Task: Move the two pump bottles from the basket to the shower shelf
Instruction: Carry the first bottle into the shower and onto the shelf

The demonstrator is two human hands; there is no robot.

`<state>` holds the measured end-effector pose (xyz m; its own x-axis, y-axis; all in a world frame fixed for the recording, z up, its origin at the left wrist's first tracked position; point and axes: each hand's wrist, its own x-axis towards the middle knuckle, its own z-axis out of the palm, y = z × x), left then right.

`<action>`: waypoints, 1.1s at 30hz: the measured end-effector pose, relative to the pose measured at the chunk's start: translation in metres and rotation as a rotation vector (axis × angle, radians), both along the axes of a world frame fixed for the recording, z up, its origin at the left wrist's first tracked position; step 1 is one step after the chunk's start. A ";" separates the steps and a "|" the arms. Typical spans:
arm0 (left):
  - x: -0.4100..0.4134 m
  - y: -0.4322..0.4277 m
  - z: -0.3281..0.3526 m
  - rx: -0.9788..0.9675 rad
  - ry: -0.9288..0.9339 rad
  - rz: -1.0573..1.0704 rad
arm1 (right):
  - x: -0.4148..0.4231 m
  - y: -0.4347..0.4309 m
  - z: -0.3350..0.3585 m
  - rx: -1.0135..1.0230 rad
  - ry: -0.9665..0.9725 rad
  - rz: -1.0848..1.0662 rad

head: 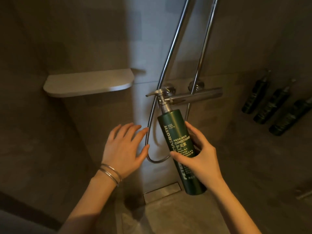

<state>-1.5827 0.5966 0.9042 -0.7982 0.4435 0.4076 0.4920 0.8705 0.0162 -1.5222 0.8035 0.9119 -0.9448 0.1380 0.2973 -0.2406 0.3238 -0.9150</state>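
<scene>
— Bottle (175,132)?
— Right hand (200,159) wrapped round it, mid-air, tilted, pump beside the tap (194,97), right of the shelf (87,81).
— Left hand (123,149)?
— Fingers spread, holding nothing, below the shelf.

One view, head-mounted, wide-angle. It faces forward and steeply down into a shower corner. Shower shelf (87,83) upper left, mixer bar (194,96) centre, floor drain (162,190) low centre. Near range: the left grip (123,149) and the right grip (200,159), holding the conditioner bottle (173,125), sit at arm's reach below centre, forearms entering from the bottom edge. Riser pipes (175,48) bow with lens distortion.
</scene>
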 end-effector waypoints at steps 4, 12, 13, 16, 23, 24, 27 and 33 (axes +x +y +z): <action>-0.013 -0.011 0.033 0.012 0.113 0.018 | -0.043 -0.006 0.018 -0.036 0.082 0.035; -0.052 -0.024 0.071 0.002 0.215 0.168 | -0.124 -0.020 0.060 -0.125 0.195 0.192; -0.057 -0.025 0.073 0.001 0.219 0.194 | -0.133 -0.022 0.066 -0.120 0.212 0.216; -0.070 -0.025 0.077 0.013 0.213 0.261 | -0.159 -0.026 0.082 -0.091 0.275 0.260; -0.094 -0.027 0.068 0.009 0.179 0.359 | -0.208 -0.041 0.114 -0.195 0.436 0.367; -0.095 -0.028 0.065 0.013 0.179 0.366 | -0.213 -0.044 0.117 -0.215 0.454 0.384; -0.098 -0.029 0.061 0.042 0.192 0.352 | -0.229 -0.057 0.123 -0.267 0.508 0.411; -0.098 -0.030 0.050 0.068 0.175 0.330 | -0.250 -0.079 0.115 -0.275 0.590 0.424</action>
<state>-1.6808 0.5663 0.9537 -0.8093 0.1412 0.5702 0.1857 0.9824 0.0203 -1.7722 0.7250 1.0273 -0.6296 -0.0586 0.7747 -0.7653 -0.1249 -0.6314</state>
